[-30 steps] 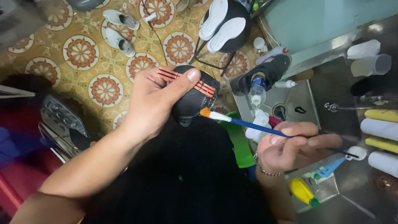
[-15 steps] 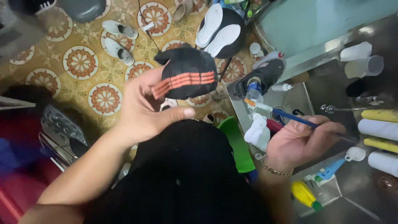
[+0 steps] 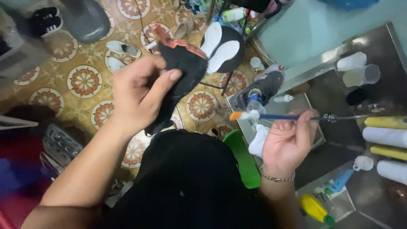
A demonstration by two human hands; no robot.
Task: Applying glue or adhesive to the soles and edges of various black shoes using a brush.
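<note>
My left hand [image 3: 140, 91] grips a black shoe with orange stripes [image 3: 180, 63] and holds it up over the patterned floor. My right hand [image 3: 288, 142] pinches a thin blue-handled brush [image 3: 275, 116] with a white and orange tip, held level and pointing left, apart from the shoe. A bracelet sits on my right wrist. A white cloth [image 3: 258, 142] hangs just left of that hand. My lap in dark clothing fills the lower middle.
A metal tray [image 3: 305, 101] at right carries a small bottle [image 3: 254, 101] and a dark shoe [image 3: 265, 87]. White cups [image 3: 358, 70], white and yellow rolls [image 3: 388, 135] and a yellow bottle [image 3: 316, 210] lie on the right. A black-and-white shoe [image 3: 222, 48] stands on a rack; a green stool edge [image 3: 243, 159] is below.
My left hand has lifted the black shoe higher and turned it, so its side faces me. My right hand has swung the brush away from the shoe toward the right, now held level.
</note>
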